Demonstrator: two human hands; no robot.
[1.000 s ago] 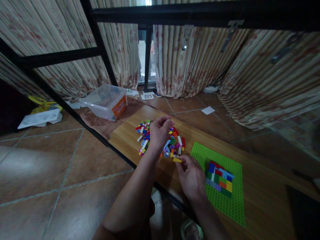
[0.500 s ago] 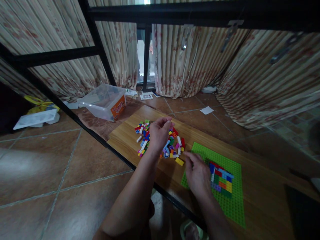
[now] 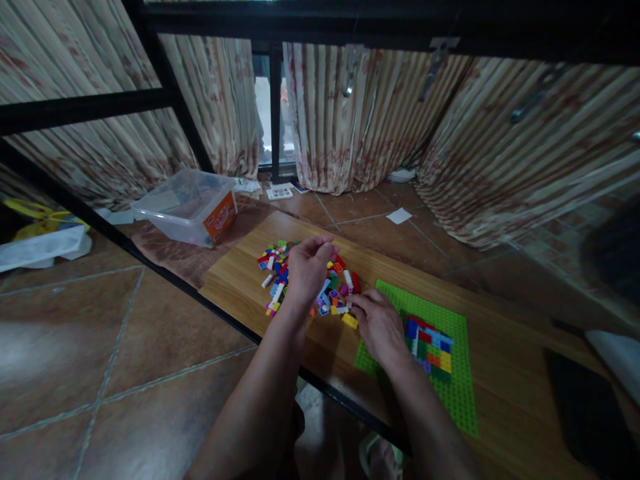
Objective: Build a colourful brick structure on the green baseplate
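My left hand [image 3: 309, 267] hovers over a pile of loose toy building bricks [image 3: 276, 287] with thumb and fingers pinched together. Whatever is in that pinch is too small to make out. At the pile's right edge, the thumb and fingertips of my right hand [image 3: 379, 327] close on a small white brick [image 3: 349, 304]. A yellow brick [image 3: 350, 321] lies just in front of those fingertips. Right of that hand is a green studded baseplate [image 3: 457, 393], bearing a block of joined multicoloured bricks [image 3: 431, 350]. My left hand and forearm cover part of the pile.
Everything rests on a narrow wooden table [image 3: 240, 257] with a dark edge. A clear plastic box [image 3: 175, 207] with an orange label stands beyond its left end. A dark flat object [image 3: 585, 407] lies at the right. Black metal bars [image 3: 185, 133] cross the view.
My right hand has moved left and slightly up, from beside the baseplate to the pile's right edge, and closed there. My left hand keeps its pinch above the pile. The view has shifted right.
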